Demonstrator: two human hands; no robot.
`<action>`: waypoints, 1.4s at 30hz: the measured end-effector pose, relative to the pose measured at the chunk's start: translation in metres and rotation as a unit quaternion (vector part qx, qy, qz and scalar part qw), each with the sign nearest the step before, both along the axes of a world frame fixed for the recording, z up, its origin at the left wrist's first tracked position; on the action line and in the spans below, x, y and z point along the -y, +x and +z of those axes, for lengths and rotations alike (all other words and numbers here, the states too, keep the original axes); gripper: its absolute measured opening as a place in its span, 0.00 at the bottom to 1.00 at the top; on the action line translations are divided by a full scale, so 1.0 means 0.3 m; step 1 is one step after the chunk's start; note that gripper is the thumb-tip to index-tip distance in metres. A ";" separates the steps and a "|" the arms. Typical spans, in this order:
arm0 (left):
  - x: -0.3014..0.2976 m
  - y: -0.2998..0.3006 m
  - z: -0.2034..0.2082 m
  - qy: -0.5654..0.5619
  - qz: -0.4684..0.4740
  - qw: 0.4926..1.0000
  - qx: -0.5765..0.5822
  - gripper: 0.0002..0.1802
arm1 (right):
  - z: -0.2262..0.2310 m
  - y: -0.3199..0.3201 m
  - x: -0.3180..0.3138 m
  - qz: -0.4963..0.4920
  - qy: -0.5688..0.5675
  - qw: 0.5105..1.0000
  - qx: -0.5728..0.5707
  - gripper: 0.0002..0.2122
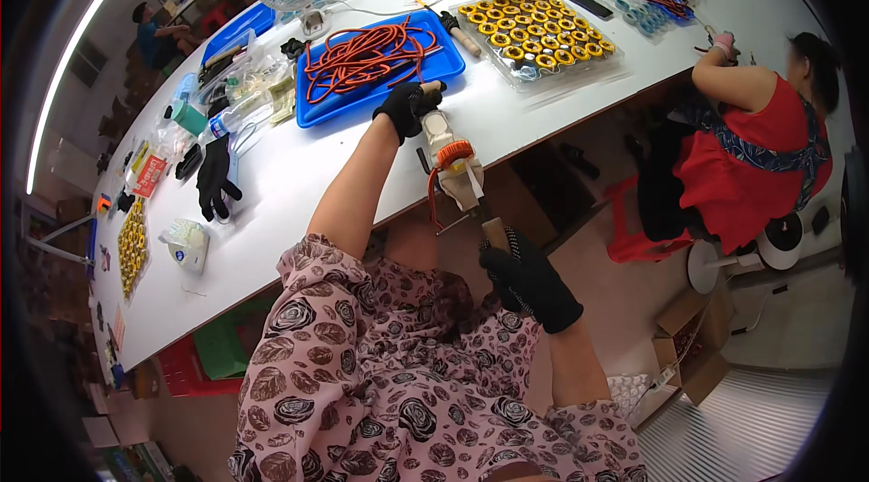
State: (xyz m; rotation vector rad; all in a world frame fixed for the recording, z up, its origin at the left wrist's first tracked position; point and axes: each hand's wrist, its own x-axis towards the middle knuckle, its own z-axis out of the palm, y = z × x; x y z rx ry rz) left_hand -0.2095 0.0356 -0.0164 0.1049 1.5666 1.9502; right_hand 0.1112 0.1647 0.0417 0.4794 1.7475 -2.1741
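Clasped in black-gloved right hand (532, 283): wooden-handled tool (495, 234).
Orange wire-wound ring (454, 153) seemingly steadied by pale near-edge vise (438, 127); black-gloved left hand (405, 109): grip unclear.

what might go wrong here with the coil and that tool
The right hand holds the tool with its tip close by the coil; a slip might nick the wire. The left hand lies beyond the coil, so it could get jabbed. The wire end hanging below might snag.
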 end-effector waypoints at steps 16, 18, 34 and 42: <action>0.042 0.731 0.186 -0.226 -0.189 0.507 -0.810 0.29 | -0.021 0.723 -0.200 -0.058 -0.290 0.949 0.111 0.13; 0.036 0.729 0.216 -0.213 -0.160 0.492 -0.829 0.28 | -0.004 0.657 -0.180 -0.112 -0.179 0.973 0.091 0.12; -0.005 0.217 0.285 0.025 0.124 0.945 -0.301 0.12 | 0.010 0.162 -0.035 -0.029 0.016 0.998 0.049 0.09; -0.073 0.397 0.509 -0.241 0.111 0.413 -0.871 0.12 | 0.002 0.109 -0.048 -0.016 -0.027 0.999 0.040 0.07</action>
